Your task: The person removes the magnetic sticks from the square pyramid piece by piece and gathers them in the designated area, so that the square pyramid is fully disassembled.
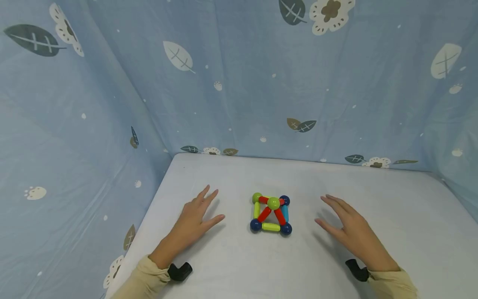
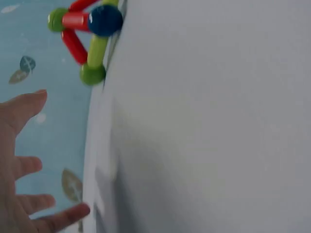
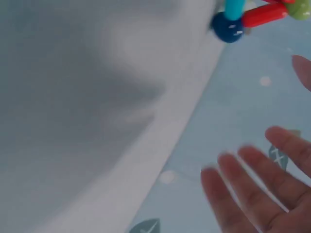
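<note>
A small pyramid of toy balls and rods (image 1: 271, 227) stands on the white table between my hands. Its base has dark blue balls and a green ball at the corners, joined by yellow-green rods and a light blue rod; red rods rise to a green ball (image 1: 274, 203) on top. To its left, my left hand (image 1: 192, 220) hovers with fingers spread, touching nothing. My right hand (image 1: 349, 228) is held to the right of the pyramid, fingers extended and apart from it. Both wrist views show part of the pyramid (image 2: 105, 21) (image 3: 227, 27) beyond the empty fingers.
The white table (image 1: 224, 265) ends at a blue curtain (image 1: 239, 91) with leaf and flower prints, which hangs behind it and along the left and right. A black wrist mount (image 1: 180, 272) sits at the left sleeve, another black mount (image 1: 357, 270) at the right.
</note>
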Tool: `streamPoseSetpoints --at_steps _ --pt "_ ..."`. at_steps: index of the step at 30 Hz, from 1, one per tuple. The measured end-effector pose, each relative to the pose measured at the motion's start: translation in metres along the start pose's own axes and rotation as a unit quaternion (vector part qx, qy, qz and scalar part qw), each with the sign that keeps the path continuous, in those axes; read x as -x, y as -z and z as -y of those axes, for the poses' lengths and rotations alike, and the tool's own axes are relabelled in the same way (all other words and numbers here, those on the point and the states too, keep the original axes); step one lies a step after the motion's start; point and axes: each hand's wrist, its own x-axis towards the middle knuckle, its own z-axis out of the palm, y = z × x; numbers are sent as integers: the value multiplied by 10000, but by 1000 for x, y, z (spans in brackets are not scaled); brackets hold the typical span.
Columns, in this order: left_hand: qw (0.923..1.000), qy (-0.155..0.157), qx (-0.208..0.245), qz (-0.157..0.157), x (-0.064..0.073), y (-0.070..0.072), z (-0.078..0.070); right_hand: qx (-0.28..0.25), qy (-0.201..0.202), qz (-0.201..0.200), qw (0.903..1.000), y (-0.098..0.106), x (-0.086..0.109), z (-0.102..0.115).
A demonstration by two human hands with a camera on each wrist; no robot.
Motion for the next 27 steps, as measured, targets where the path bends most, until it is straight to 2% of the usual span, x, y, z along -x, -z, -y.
streamPoseSetpoints --at_steps 3,6,9,13,15,19,27 --pt "9969 -29 757 191 -8 -7 -15 -358 48 133 9993 -1 -11 9" --pt "9880 -85 1497 364 -17 -14 -30 -656 110 351 9972 -5 -22 19" --pt "9792 -269 1953 474 -27 -21 -44 -927 282 417 9944 -9 -32 28" --pt "9696 -470 2321 620 -41 -29 -61 -1283 438 523 9894 -12 -44 42" --pt "9645 -476 2490 740 -48 -32 -69 -1439 528 599 9864 -13 -50 49" --pt "9569 -577 2703 895 -60 -39 -82 -1540 741 753 9824 -15 -63 61" --pt "9404 -789 3165 962 -70 -52 -98 -1729 766 1345 9727 -20 -81 81"
